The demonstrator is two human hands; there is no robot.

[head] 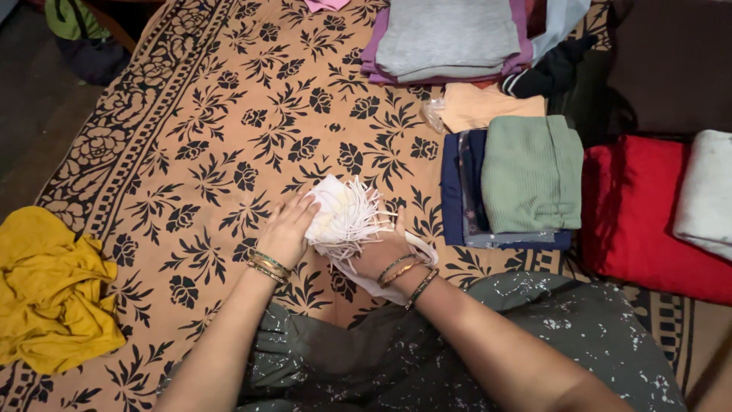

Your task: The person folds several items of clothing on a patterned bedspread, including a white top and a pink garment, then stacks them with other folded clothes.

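A white fringed cloth point(343, 217) is held over a floral bedspread point(206, 152), just in front of the lap. The left hand point(288, 229) is laid flat against the cloth's left side, fingers pressed together; the right hand point(385, 252) is closed around its lower part, with a tail of fabric trailing under the wrist. The cloth appears bunched into a compact bundle rather than squared off, though its exact fold cannot be made out under the fringe. Finished work is seen to the right: a green folded garment point(531, 174) is stacked on dark blue ones point(456, 187), with a grey and purple pile point(446, 38) beyond and red cloth point(648, 214) near the edge. A crumpled yellow garment point(49, 294) is left unfolded, well apart at the left.
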